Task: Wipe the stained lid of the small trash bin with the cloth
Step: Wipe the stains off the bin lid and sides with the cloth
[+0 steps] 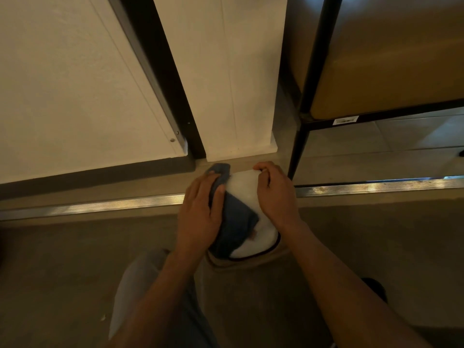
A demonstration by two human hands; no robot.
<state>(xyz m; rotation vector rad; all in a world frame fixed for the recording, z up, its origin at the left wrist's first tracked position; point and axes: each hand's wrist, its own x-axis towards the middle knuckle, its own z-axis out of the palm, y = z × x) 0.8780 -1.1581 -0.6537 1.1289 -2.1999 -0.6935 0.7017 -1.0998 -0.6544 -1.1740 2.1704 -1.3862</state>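
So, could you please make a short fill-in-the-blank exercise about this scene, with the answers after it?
1. The cloth pressed on the lid is ____ in colour.
2. The cloth is held by the ____ hand.
3. The right hand grips the far edge of the white ____.
4. A small reddish ____ shows on the lid beside the cloth.

Answers: blue; left; lid; stain

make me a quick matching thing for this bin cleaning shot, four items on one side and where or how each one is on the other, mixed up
Column one:
1. left hand
2. right hand
3. cloth
4. reddish stain

Column two:
a. on the white lid, beside the cloth's edge
b. blue, spread over the lid's left part
c. gripping the lid's far right edge
d. pressing on the cloth

Pairs: 1-d, 2-c, 3-b, 4-a
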